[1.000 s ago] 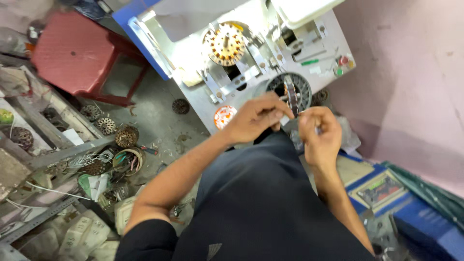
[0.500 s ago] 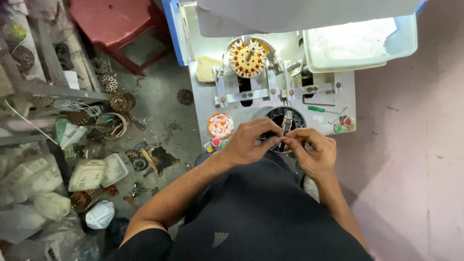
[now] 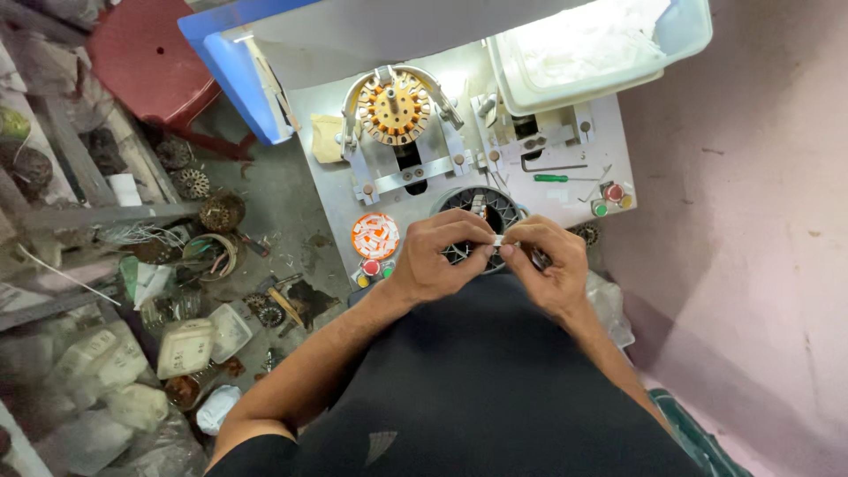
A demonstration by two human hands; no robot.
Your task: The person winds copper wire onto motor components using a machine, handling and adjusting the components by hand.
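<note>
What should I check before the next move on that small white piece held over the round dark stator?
1. Both hands on the piece: left hand and right hand pinch the small white piece between fingertips. Ok.
2. Piece over the round dark stator: ok; whether they touch, cannot tell.
3. Stator slots in view: mostly hidden by the hands. Cannot tell.
4. Bench beside the stator: an orange dish of white slips sits close to the left hand. Ok.
5. Green screwdriver lies apart from the hands. Ok.
</note>
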